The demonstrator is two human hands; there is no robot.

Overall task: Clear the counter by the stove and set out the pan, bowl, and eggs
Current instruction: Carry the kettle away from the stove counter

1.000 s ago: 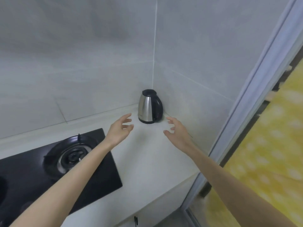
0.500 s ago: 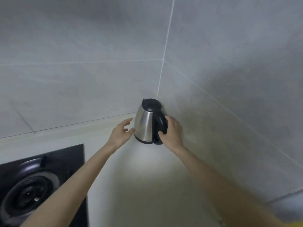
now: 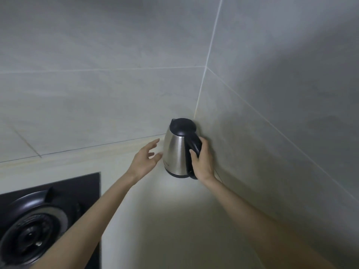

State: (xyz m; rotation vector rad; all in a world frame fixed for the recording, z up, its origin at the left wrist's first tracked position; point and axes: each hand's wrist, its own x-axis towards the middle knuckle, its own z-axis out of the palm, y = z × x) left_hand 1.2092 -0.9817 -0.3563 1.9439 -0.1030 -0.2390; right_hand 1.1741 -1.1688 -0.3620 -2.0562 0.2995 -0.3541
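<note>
A steel electric kettle [image 3: 174, 154] with a black lid and black handle stands in the corner of the pale counter [image 3: 167, 220], against the tiled walls. My right hand [image 3: 203, 162] grips its black handle, fingers curled round it. My left hand [image 3: 145, 160] hovers open just left of the kettle body, fingers spread; whether its fingertips touch the steel I cannot tell. No pan, bowl or eggs are in view.
A black gas stove [image 3: 48, 216] with a round burner [image 3: 31, 230] fills the lower left. Grey tiled walls [image 3: 116, 74] close in behind and to the right of the kettle. A thin cord [image 3: 218, 176] runs along the right wall base.
A second ago both hands were open and short of the kettle. My right hand has since closed round the handle and my left has come up beside the body. The view moved closer.
</note>
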